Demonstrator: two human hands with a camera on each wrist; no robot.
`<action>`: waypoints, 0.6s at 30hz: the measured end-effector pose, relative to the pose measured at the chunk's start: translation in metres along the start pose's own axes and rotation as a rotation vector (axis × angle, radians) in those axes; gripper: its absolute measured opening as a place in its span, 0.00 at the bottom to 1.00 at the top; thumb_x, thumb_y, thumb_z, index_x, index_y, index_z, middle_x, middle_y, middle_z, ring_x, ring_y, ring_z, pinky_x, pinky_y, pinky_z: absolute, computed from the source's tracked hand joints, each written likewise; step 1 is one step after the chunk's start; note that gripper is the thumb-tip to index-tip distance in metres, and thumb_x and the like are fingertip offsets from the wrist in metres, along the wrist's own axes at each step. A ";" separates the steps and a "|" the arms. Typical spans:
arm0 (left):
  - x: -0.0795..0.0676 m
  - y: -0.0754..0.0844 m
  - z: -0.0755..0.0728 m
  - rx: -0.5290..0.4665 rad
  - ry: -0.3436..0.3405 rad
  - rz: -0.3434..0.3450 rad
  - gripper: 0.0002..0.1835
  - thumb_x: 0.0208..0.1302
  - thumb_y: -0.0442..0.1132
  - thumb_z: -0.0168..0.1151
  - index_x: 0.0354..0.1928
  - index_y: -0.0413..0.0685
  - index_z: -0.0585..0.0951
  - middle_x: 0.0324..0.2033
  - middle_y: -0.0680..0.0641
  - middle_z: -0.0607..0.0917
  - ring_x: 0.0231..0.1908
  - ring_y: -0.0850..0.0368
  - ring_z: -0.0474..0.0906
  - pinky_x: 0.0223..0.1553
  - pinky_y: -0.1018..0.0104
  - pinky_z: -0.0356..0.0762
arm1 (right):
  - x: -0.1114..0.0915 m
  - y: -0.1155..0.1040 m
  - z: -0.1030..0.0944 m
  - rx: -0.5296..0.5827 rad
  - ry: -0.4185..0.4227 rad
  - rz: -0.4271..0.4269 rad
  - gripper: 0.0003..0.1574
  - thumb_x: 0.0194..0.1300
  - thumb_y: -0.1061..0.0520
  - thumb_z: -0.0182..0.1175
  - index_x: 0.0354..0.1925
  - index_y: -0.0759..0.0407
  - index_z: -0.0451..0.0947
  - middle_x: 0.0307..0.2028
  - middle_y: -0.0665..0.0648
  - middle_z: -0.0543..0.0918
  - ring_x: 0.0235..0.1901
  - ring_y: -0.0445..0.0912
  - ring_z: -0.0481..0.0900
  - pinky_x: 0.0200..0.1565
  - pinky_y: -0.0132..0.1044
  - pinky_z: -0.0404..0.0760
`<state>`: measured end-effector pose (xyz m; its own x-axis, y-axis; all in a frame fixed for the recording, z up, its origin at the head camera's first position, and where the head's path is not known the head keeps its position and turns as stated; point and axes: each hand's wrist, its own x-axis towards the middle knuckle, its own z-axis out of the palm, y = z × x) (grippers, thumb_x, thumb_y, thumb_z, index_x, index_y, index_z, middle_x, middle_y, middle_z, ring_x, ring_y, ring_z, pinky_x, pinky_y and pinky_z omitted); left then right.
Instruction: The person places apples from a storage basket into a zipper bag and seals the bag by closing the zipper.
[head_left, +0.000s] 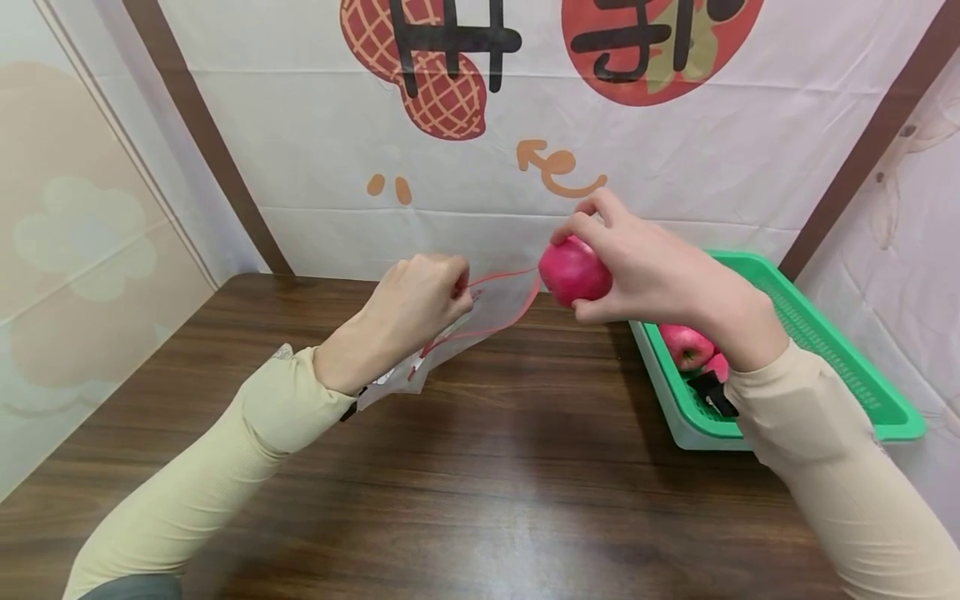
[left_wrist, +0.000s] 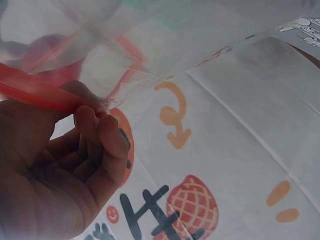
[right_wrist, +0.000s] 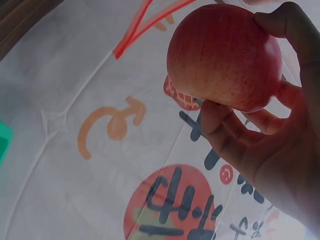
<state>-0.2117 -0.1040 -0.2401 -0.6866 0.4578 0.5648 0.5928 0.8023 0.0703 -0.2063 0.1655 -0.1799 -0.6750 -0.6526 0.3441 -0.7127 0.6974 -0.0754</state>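
My left hand [head_left: 420, 292] pinches the red-edged rim of a clear plastic zip bag [head_left: 495, 304] above the table. In the left wrist view the thumb and fingertips meet on the red strip [left_wrist: 45, 92], with the see-through film [left_wrist: 170, 40] spread beyond them. The bag's mouth gapes towards the right. Just right of that mouth, my right hand [head_left: 637, 258] holds a red apple [head_left: 573, 271] between thumb and curled fingers. The right wrist view shows the apple [right_wrist: 225, 57] up close, with the bag's red edge [right_wrist: 132, 37] a short way off.
A green plastic basket [head_left: 847, 358] stands at the right of the brown wooden table [head_left: 510, 483]. Inside it lie more apples [head_left: 686, 346], partly under my right forearm, and a small black item [head_left: 712, 392]. A printed white cloth [head_left: 315, 150] hangs behind the table.
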 end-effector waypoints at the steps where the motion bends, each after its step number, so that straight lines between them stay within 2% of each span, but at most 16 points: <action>1: 0.000 0.000 0.000 -0.004 -0.003 0.001 0.08 0.50 0.27 0.56 0.19 0.45 0.72 0.16 0.52 0.71 0.20 0.57 0.65 0.23 0.60 0.70 | 0.002 -0.001 0.001 0.003 -0.005 -0.006 0.41 0.45 0.49 0.77 0.56 0.50 0.71 0.55 0.55 0.68 0.44 0.48 0.79 0.42 0.45 0.85; 8: 0.000 0.003 -0.002 -0.036 -0.018 0.003 0.07 0.50 0.29 0.57 0.20 0.48 0.74 0.17 0.53 0.75 0.20 0.56 0.70 0.24 0.59 0.73 | 0.017 -0.010 0.015 0.026 -0.042 -0.062 0.38 0.46 0.49 0.76 0.55 0.51 0.71 0.54 0.56 0.68 0.44 0.47 0.79 0.43 0.42 0.85; 13: 0.001 0.006 -0.002 -0.053 -0.020 0.011 0.07 0.52 0.30 0.58 0.20 0.47 0.75 0.16 0.52 0.74 0.19 0.57 0.68 0.22 0.61 0.70 | 0.025 -0.015 0.026 0.045 -0.072 -0.081 0.38 0.46 0.49 0.75 0.55 0.50 0.71 0.53 0.55 0.68 0.45 0.47 0.78 0.43 0.40 0.85; 18: 0.001 0.007 -0.002 -0.056 -0.025 0.015 0.07 0.54 0.31 0.58 0.21 0.46 0.76 0.15 0.51 0.73 0.19 0.57 0.66 0.21 0.63 0.68 | 0.029 -0.017 0.034 0.050 -0.065 -0.104 0.37 0.46 0.49 0.75 0.54 0.51 0.72 0.52 0.55 0.69 0.43 0.46 0.79 0.41 0.38 0.84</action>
<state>-0.2079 -0.0986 -0.2375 -0.6875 0.4799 0.5451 0.6251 0.7730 0.1079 -0.2201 0.1250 -0.2005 -0.6066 -0.7399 0.2908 -0.7872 0.6102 -0.0894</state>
